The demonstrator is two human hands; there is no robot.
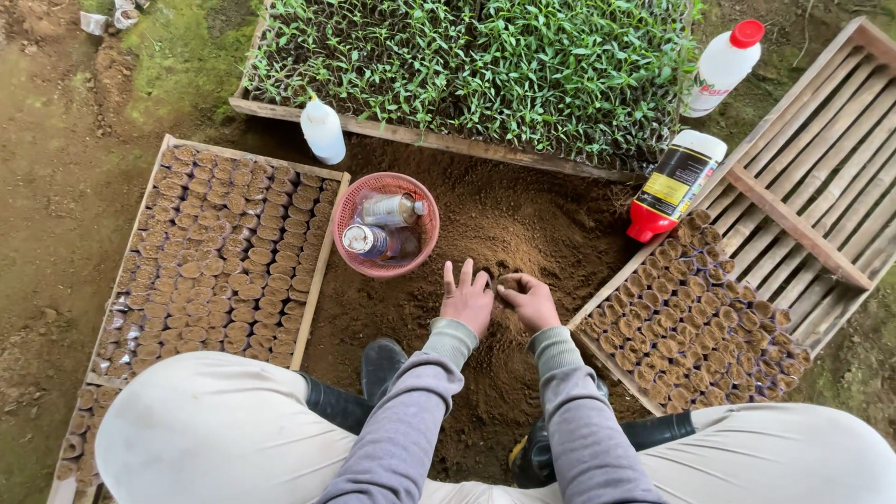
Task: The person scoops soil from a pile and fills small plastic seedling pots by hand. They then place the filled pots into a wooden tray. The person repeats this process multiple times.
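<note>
I squat over a mound of loose brown soil [523, 233]. My left hand [467, 297] rests on the soil with its fingers spread and holds nothing. Close beside it, my right hand [528, 299] has its fingers curled around a small soil-filled pot [510, 279] at the mound's near side. A wooden tray of several soil-filled pots [219, 257] lies to my left. Another slatted wooden tray [803, 215] to my right is partly filled with the same pots [695, 322].
A wooden box of green seedlings [476, 65] stands beyond the soil. A pink basket [385, 224] holds small bottles. A white bottle [323, 131], a red-capped white bottle [722, 65] and a black-labelled bottle [674, 184] stand around. My black boots [381, 369] are planted below.
</note>
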